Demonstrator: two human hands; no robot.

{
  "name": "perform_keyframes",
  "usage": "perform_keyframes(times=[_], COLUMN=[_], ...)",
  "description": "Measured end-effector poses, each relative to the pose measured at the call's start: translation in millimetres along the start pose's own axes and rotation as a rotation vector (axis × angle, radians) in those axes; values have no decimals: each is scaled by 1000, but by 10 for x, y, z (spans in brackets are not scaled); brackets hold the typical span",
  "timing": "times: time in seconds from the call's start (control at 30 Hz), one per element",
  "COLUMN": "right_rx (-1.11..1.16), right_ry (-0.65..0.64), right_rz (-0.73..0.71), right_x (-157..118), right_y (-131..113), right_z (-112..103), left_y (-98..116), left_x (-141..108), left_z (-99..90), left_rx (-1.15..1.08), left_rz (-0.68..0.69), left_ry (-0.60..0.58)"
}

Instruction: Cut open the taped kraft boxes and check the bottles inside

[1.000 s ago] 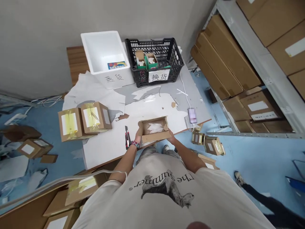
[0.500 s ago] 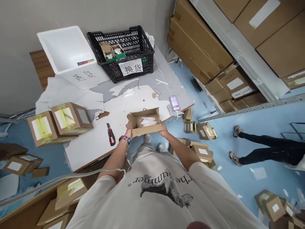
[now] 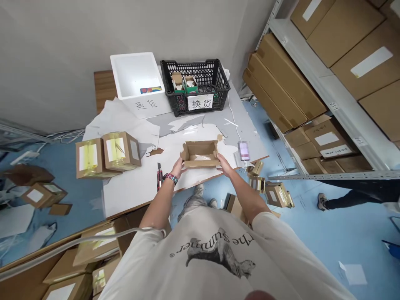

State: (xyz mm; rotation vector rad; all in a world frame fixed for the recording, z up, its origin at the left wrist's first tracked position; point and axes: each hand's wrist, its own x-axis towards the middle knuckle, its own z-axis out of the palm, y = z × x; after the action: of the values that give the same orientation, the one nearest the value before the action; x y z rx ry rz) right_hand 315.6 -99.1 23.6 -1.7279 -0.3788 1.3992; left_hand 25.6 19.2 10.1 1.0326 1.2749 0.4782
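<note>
An open cardboard box [image 3: 201, 164] is between my two hands at the near edge of the table. Its top rim is torn, and a piece of white paper [image 3: 202, 157] lies inside. My left hand [image 3: 177, 168], with a patterned band at the wrist, grips the left end of the box. At the right end, my right hand [image 3: 224, 164] has its fingers on the cardboard wall. Beside my left wrist lies a red and black utility knife [image 3: 159, 176], partly covered by the forearm.
Two taped boxes [image 3: 122, 151] stand at the table's left. Behind are a white foam bin [image 3: 137, 79] and a black crate [image 3: 200, 89] with small boxes inside. A phone [image 3: 243, 151] on a cable lies right. Shelving [image 3: 312, 54] holds cartons; another person's leg [image 3: 350, 202] shows below.
My hands have carried the box forward over the table, and it now tilts less toward me. My view has swung left and up. The other person is now partly hidden by the shelf.
</note>
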Motion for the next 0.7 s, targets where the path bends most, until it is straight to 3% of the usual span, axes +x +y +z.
perform_keyframes(times=[0.1, 0.2, 0.27, 0.37, 0.5, 0.6, 0.7], right_rx=[5, 104, 154, 179, 218, 265, 295], right_ry=[19, 54, 98, 176, 384, 602, 777], right_rz=[12, -39, -96, -149, -221, -252, -189], right_x=[-40, -183, -348, -692, -1264, -1783, -2399], right_y=[18, 79, 136, 237, 381, 532, 795], right_z=[141, 85, -103, -566, -1388, -2105, -2811], left_y=[-34, -64, -73, -29, 150, 273, 279], left_x=[-3, -74, -148, -258, -392, -563, -845], left_z=[75, 219, 388, 784, 1629, 2494, 3406], left_rx=[-52, -51, -47, -1, 92, 139, 220], left_rz=[-95, -68, -29, 73, 165, 172, 92], left_ry=[25, 24, -31, -132, -339, -542, -753])
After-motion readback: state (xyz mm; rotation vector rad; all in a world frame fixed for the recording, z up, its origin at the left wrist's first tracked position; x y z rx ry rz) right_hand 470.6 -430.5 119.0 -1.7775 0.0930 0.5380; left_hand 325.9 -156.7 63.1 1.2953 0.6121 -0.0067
